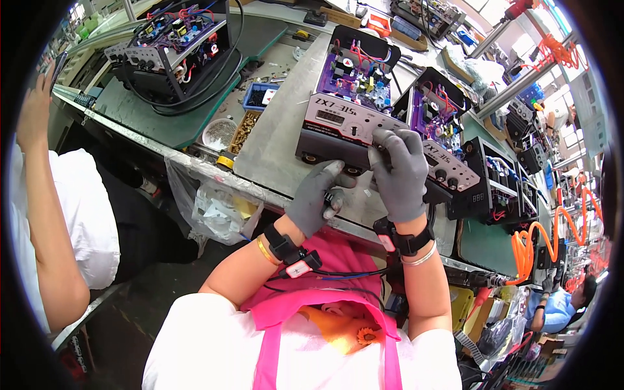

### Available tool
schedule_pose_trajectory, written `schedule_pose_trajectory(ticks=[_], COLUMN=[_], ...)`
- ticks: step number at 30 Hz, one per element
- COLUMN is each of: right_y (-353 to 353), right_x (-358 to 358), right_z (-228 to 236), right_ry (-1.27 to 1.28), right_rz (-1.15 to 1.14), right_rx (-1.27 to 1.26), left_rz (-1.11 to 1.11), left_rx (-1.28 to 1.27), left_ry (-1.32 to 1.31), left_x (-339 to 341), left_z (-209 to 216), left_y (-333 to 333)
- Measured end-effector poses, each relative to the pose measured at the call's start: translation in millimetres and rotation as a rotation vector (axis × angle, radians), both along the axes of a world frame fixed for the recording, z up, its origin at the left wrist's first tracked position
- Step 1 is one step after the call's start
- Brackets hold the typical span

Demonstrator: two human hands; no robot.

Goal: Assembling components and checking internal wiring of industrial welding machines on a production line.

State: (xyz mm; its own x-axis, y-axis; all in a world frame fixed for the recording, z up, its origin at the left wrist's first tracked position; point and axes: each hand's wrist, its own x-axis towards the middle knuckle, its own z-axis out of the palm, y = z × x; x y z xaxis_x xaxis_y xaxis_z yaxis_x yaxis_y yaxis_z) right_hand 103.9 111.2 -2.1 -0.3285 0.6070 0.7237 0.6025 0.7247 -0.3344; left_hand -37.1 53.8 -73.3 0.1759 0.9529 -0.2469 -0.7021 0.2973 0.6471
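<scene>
A long bench [270, 144] with a grey metal top runs across the scene. Left of its middle lies a green mat [162, 130], carrying an open machine [169, 62] with a black cable [195, 104] around it. Just right of the mat sit a blue tray [247, 99], a box of brass-coloured parts [246, 133], a round dish [205, 138] and, nearest, a yellow tape roll [225, 162]. On the metal top stands the middle machine [344, 107], with a second machine [448, 159] just to its right.
</scene>
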Motion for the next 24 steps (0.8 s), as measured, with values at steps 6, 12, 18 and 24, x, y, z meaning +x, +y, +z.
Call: schedule_pose_trajectory(ticks=[6, 12, 18, 24], right_y=[5, 4, 8, 14], right_x=[-5, -4, -2, 0], right_z=[1, 2, -7, -12], right_ry=[-0.037, -0.153, -0.344, -0.376], right_rz=[0.016, -0.015, -0.065, -0.050], right_rx=[0.029, 0.091, 0.293, 0.340], left_rz=[0.060, 0.019, -0.014, -0.018], left_rx=[-0.036, 0.015, 0.041, -0.014], left_ry=[0.015, -0.001, 0.016, 0.057], left_x=[-7, -6, -2, 1], left_z=[-11, -19, -19, -16], left_y=[4, 10, 11, 11])
